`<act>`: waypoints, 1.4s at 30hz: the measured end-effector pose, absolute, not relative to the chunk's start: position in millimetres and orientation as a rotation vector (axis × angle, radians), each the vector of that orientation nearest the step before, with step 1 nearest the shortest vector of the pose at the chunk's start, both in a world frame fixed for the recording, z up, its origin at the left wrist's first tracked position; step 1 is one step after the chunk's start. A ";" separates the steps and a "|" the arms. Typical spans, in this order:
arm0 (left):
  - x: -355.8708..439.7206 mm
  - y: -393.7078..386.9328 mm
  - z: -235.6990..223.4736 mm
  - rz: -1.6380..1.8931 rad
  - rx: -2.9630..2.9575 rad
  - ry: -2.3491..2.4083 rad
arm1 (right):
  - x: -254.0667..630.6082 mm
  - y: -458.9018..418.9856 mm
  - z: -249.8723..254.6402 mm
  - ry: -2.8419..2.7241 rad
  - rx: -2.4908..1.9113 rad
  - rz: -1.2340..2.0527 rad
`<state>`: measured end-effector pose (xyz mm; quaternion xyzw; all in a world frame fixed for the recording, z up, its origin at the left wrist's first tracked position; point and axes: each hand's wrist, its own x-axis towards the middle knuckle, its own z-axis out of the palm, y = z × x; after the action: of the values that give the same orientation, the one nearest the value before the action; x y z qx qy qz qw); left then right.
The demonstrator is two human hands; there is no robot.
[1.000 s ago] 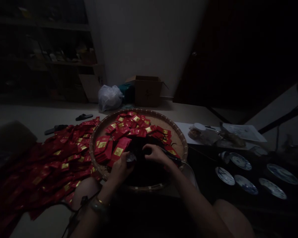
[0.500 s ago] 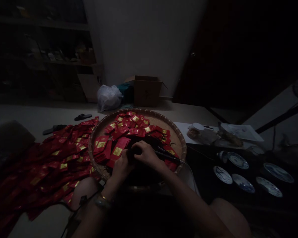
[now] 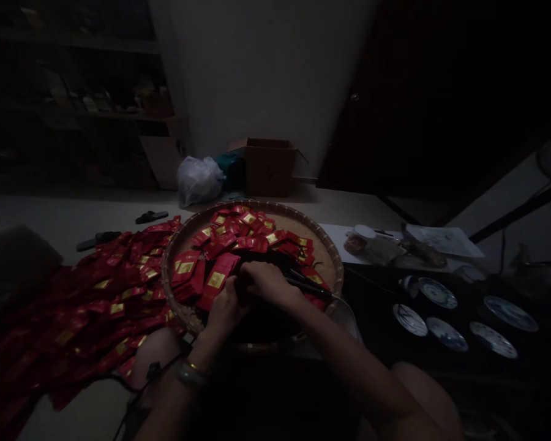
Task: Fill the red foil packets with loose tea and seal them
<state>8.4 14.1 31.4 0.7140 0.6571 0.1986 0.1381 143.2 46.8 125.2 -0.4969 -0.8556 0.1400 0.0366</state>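
Note:
A round woven bamboo tray (image 3: pixel 324 245) sits in front of me, with many red packets (image 3: pixel 220 275) bearing gold labels spread in it. Over its near half, my left hand (image 3: pixel 227 306) and my right hand (image 3: pixel 266 282) meet with fingers curled together. Whatever lies between them is too dark and hidden to make out. Beneath the hands the tray holds a dark mass that I cannot identify. Just right of my right hand lies a dark tool with a long handle (image 3: pixel 310 285), its kind unclear. Nothing shows that either hand touches it.
A large heap of red packets (image 3: pixel 133 288) covers the floor at left, near dark slippers (image 3: pixel 151 217). Behind the tray stand a white plastic bag (image 3: pixel 199 179) and a cardboard box (image 3: pixel 270 171). Several patterned dishes (image 3: pixel 447 334) and a lidded jar (image 3: pixel 360 239) occupy the dark table at right.
My right hand has tipped over and drawn closer against the left, narrowing the gap between its fingers. The whole view has shifted slightly. Packets and tray stay as they were.

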 end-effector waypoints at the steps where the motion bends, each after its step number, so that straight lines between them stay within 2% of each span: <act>1: 7.9 14.0 31.2 0.567 2.054 1.903 | 145.0 47.3 126.4 -2.670 -1.514 0.423; 10: 9.2 14.3 24.5 0.628 2.071 1.918 | 133.5 45.0 116.7 -2.619 -1.629 0.255; 19: -3.0 12.2 45.1 0.467 2.223 1.878 | 145.6 43.6 109.1 -2.869 -1.449 0.231; 24: -21.0 19.0 62.3 0.296 2.470 1.607 | 153.3 49.2 104.0 -2.905 -1.430 0.417; 29: -32.3 27.7 66.2 0.361 2.579 1.555 | 163.9 47.4 103.4 -2.522 -1.358 0.658; 33: -31.5 31.4 65.5 0.392 2.647 1.547 | 159.1 29.8 92.1 -2.548 -1.266 0.571; 37: -28.2 30.5 65.6 0.322 2.641 1.585 | 150.4 19.3 78.9 -2.739 -1.438 0.462; 42: -30.4 29.2 62.0 0.368 2.597 1.522 | 157.8 26.8 76.5 -2.568 -1.487 0.527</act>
<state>-30.4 29.2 62.0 0.8552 0.5010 0.1213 0.0545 157.8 26.8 76.5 -0.4924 -0.8503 0.1746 0.0635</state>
